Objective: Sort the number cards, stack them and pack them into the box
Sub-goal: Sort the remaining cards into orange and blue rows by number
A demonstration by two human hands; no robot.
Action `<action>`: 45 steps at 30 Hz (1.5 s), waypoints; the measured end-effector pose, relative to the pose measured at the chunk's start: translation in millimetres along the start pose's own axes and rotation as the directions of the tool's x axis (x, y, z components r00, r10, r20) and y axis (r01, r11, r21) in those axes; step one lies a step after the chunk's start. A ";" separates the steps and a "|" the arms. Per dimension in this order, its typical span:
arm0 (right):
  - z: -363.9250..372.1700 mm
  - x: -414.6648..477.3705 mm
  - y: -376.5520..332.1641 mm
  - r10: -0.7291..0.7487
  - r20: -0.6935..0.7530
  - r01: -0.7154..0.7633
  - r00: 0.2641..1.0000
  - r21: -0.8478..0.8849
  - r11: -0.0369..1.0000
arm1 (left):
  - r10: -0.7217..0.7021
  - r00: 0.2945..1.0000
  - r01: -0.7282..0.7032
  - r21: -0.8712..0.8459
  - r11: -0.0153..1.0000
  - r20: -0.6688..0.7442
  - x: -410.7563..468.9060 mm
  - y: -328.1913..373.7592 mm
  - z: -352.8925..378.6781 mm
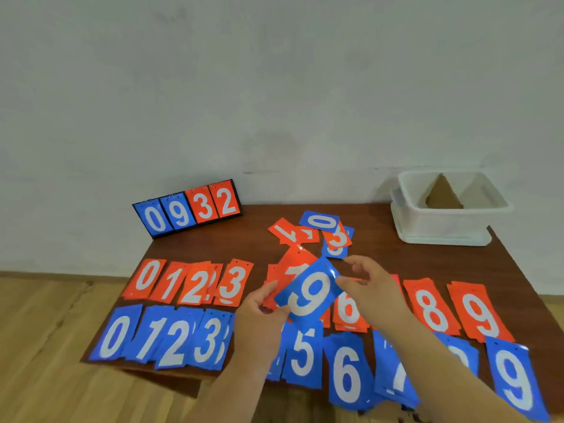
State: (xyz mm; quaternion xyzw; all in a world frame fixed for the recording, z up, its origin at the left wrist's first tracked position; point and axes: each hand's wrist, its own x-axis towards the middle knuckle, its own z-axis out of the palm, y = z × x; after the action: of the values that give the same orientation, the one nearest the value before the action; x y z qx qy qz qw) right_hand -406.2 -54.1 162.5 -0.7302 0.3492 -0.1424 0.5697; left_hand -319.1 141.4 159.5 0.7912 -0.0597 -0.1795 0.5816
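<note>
Above the table's middle I hold a small fan of cards, a blue 9 card point(308, 293) in front and a red 7 card point(294, 267) behind it. My left hand point(259, 309) grips the fan's lower left edge. My right hand point(370, 280) pinches the blue 9's right edge. On the brown table point(381, 254) lie a far row of red piles from red 0 point(146, 277) to red 9 point(477, 311) and a near row of blue piles from blue 0 point(114, 335) to blue 9 point(515, 381). A loose unsorted heap point(317, 232) lies further back. The white box point(448, 209) stands at the back right.
A small black scoreboard stand point(189, 209) showing 0 9 3 2 leans at the table's back left, near the wall. Brown cardboard pieces point(442, 193) sit inside the white box. Wooden floor point(45, 346) shows past the table's left edge.
</note>
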 end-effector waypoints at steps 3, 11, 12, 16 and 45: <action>59.2 -4.4 -4.1 0.099 0.115 -0.103 0.988 0.025 0.994 | -0.018 0.997 0.013 -0.058 0.998 -0.080 11.5 -9.8 -41.3; 186.6 -7.1 -30.9 0.302 0.331 -0.376 0.894 0.187 0.908 | -0.090 0.974 0.075 -0.079 0.994 -0.206 50.1 -40.1 -131.6; 198.0 -6.7 -34.1 0.339 0.360 -0.435 0.869 0.229 0.871 | -0.092 0.978 0.079 -0.079 0.994 -0.187 54.3 -42.6 -139.4; 237.7 -2.9 -34.2 0.365 0.387 -0.506 0.847 0.375 0.776 | -0.103 0.991 0.100 -0.047 0.994 -0.083 69.5 -56.5 -160.9; 309.0 87.7 -11.2 0.229 0.253 -0.158 0.940 -0.273 0.949 | -0.253 0.936 0.294 0.146 0.945 -0.245 207.4 -110.1 -270.5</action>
State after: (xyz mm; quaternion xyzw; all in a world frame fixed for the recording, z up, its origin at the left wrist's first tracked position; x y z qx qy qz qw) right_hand -152.4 114.5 60.5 -0.7705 0.3503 0.0649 0.5286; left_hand -43.5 356.5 81.4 0.8561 0.1011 -0.1629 0.4800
